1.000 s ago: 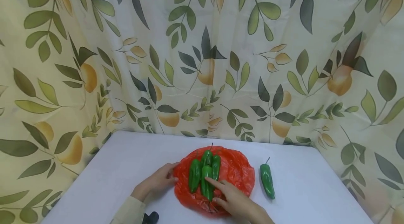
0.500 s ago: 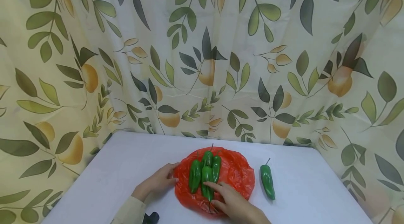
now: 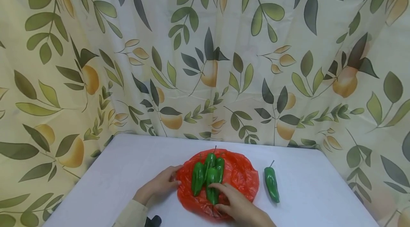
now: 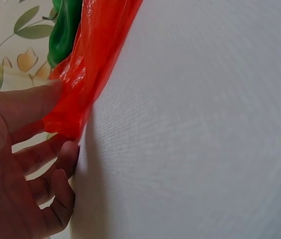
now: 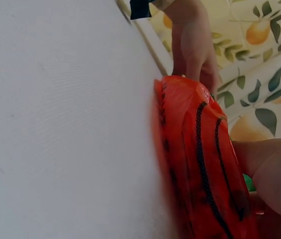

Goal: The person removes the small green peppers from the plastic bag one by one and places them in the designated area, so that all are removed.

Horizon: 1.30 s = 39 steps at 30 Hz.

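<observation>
A red plastic bag (image 3: 241, 175), spread in a round shape, lies on the white table with several green peppers on it. My left hand (image 3: 161, 180) is at the bag's left edge; in the left wrist view its thumb (image 4: 36, 102) and forefinger pinch the red plastic. My right hand (image 3: 238, 204) holds the nearest green pepper (image 3: 212, 176), thumb by its lower end and fingers across its right side. Beside that pepper lie a left one (image 3: 198, 180) and a back one (image 3: 210, 161). In the right wrist view the bag's side (image 5: 188, 139) hides most of the peppers.
Apart from the bag, a single green pepper (image 3: 271, 185) lies to the right on the white table (image 3: 304, 184). A dark object (image 3: 154, 221) shows by the left sleeve (image 3: 131, 214). A leaf-and-fruit patterned curtain (image 3: 205, 59) hangs behind the table.
My right hand's fingers have bent more around the nearest pepper, whose upper end has shifted slightly right. The left hand stays at the bag's edge.
</observation>
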Motion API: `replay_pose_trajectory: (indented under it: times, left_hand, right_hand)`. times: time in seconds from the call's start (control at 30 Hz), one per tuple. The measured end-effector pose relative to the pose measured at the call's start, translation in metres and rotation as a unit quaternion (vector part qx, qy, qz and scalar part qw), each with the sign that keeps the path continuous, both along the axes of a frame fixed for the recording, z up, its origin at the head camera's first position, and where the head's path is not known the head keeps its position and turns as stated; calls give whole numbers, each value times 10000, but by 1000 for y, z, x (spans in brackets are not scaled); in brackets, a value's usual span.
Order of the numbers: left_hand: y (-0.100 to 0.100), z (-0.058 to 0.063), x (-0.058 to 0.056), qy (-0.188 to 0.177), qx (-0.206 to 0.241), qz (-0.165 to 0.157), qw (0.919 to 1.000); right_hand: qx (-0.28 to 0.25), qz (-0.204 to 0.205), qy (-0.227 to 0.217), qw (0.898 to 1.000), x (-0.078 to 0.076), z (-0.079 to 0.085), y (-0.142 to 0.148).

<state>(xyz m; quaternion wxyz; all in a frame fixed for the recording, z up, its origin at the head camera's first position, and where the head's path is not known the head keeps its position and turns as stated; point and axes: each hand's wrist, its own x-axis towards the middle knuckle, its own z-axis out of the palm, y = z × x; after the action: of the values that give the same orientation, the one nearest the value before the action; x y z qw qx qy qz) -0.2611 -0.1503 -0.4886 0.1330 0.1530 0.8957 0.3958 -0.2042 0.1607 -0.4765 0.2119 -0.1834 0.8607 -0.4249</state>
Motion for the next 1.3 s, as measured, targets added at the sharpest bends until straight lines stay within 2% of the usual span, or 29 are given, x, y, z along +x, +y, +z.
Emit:
replay_pose_trajectory:
  times: [0.17,0.3,0.47,1.03,1.3]
  left_hand:
    - [-1,-2,-1,-77,66,-35,9999]
    - [-3,-3,-2,-45,51,-29,10000]
    - [-2,-5,-2,-75,44,-46,10000]
    - [0,-2,-2,-107,3,87,9999]
    - [-1,-3,-2,-123,25,96,9999]
  right_hand:
    - [-24,-32,90,10000,-2,4,3]
    - [168,0,507,9986,-4,9,5]
    - [440,-176,886,9949,-4,14,10]
    - [624,-862,1420,9841,-11,33,21]
    - [532,-1018,1483,9822,-11,37,26]
